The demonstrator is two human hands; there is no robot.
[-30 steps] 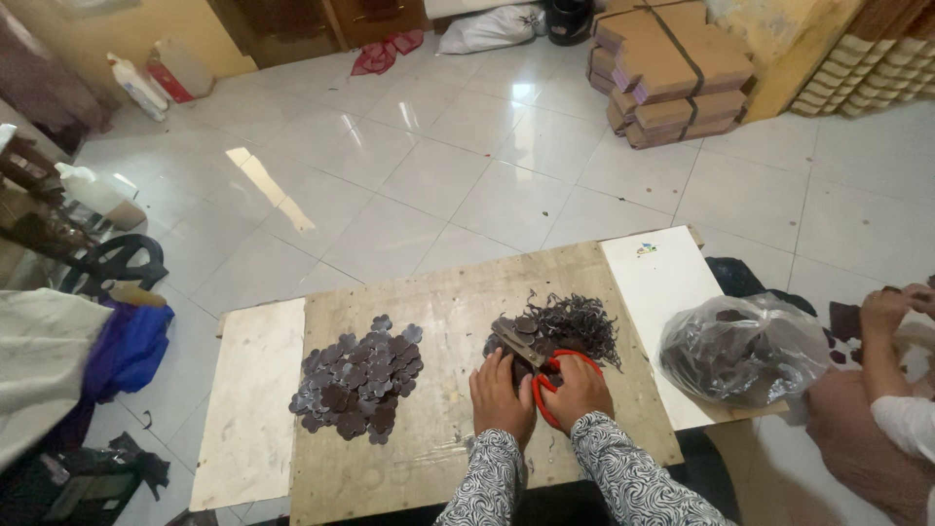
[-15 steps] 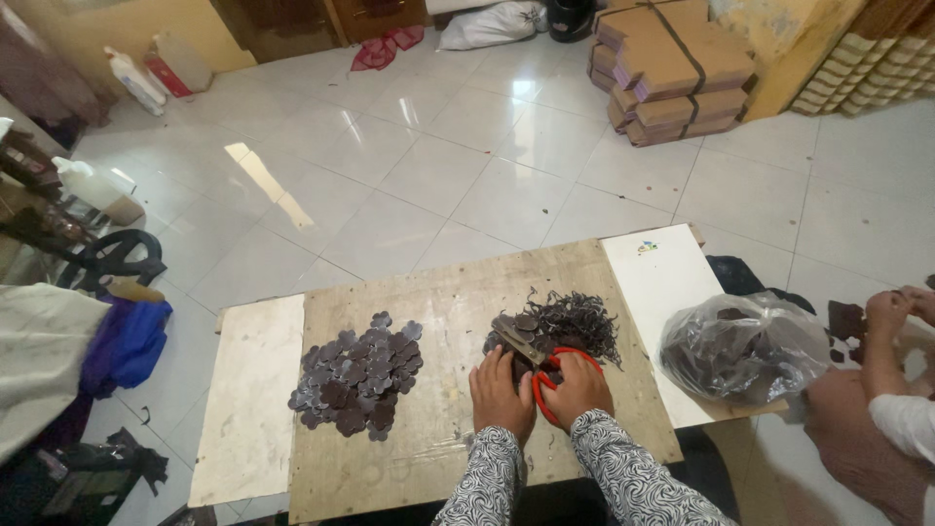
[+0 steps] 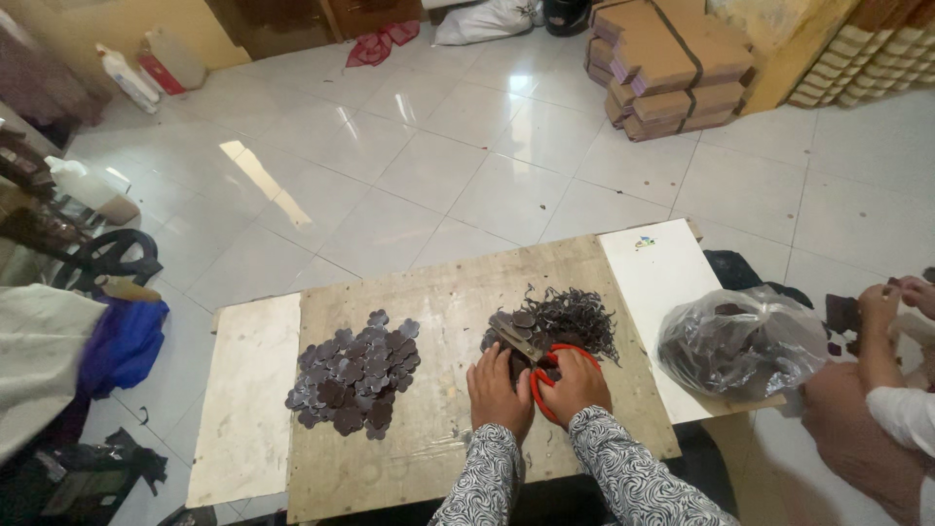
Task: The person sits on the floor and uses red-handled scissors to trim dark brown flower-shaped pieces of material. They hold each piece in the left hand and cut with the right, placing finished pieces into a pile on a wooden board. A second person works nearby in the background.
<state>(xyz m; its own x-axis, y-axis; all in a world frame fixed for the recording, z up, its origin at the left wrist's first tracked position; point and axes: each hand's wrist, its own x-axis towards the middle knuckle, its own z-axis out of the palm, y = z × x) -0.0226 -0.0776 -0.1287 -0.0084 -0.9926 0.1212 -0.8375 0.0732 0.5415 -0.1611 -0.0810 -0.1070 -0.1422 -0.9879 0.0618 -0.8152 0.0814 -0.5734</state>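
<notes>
The person sits at the near edge of a low plywood board (image 3: 438, 292) laid on white panels over the tiled floor (image 3: 438, 166), both patterned sleeves reaching forward. The right hand (image 3: 577, 386) is curled shut through the loops of red-handled scissors (image 3: 545, 368), whose blades point far and left; the left hand (image 3: 499, 388) lies beside it, fingers bent down over a small dark piece at the blades, though the piece itself is too hidden to make out. In my judgement, clean work here calls for turning the piece with the left hand while the blades stay steady, with short bites round the curves and the left fingertips kept clear of the cutting edge. Just beyond the hands, touching the scissors, sits a heap of thin dark trimmings (image 3: 575, 317), curled and stringy. Well to the left on the board lies a flat pile of finished cut-outs (image 3: 355, 375): dark brownish-purple, matte, flower-like with rounded lobes, overlapping loosely. To the right, on the white panel, rests a clear plastic bag (image 3: 740, 341) of dark material. A second person's hand (image 3: 891, 297) works at the far right edge.
</notes>
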